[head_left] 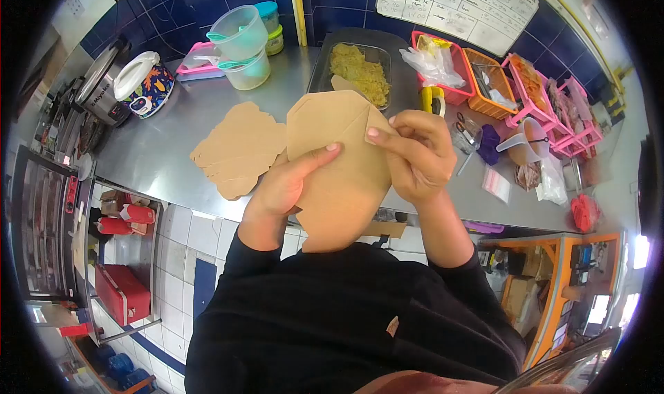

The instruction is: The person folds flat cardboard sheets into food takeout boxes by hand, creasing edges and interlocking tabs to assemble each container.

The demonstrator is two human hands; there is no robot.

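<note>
In front of my chest a brown cardboard box blank (339,166) is held up, with crease lines near its upper right corner. My left hand (287,183) grips its left side, the thumb lying across the face and the fingers hidden behind. My right hand (418,152) pinches the flap at the upper right between thumb and fingers. Left of it, flat cardboard blanks (238,152) lie on the steel table (159,159). Behind the held blank stands a clear tray of yellowish shredded food (360,69), partly covered by the cardboard.
Clear tubs (238,41) and a patterned rice cooker (145,83) stand at the back left. Along the right are a red basket (449,83), an orange basket (487,83), pink racks (553,110), scissors (463,127) and a funnel jug (529,141). Shelving (124,255) stands below left.
</note>
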